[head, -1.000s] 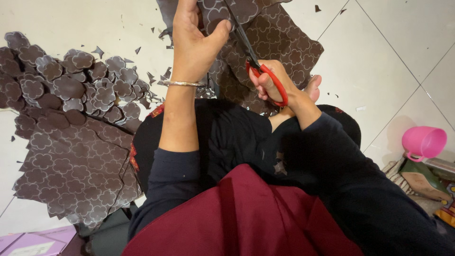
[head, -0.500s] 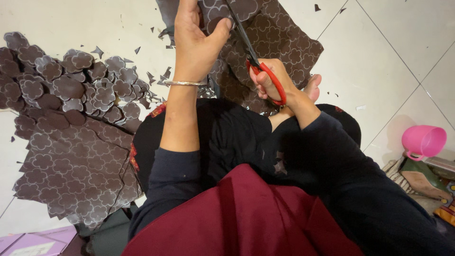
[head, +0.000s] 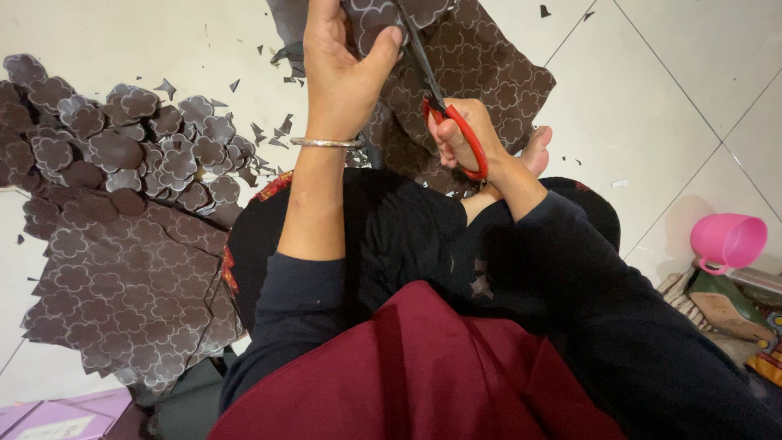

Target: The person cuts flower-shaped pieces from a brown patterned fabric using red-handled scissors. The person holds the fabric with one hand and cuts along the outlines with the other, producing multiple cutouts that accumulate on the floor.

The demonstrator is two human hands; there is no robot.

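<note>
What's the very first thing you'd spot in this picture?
The red scissors at top centre, held in the right hand, cutting a brown flower-patterned sheet that the left hand pinches. On the left, a pile of cut-out flower shapes lies on the white floor, above another sheet. A pink cup sits at the right edge.

We are seeing soft, even indoor light gleaming faintly off the glossy white floor tiles (head: 668, 122); shadows are staying faint, focus sharp throughout.

Matt brown sheet (head: 489, 73) (glossy tiles (head: 668, 122)).
</note>
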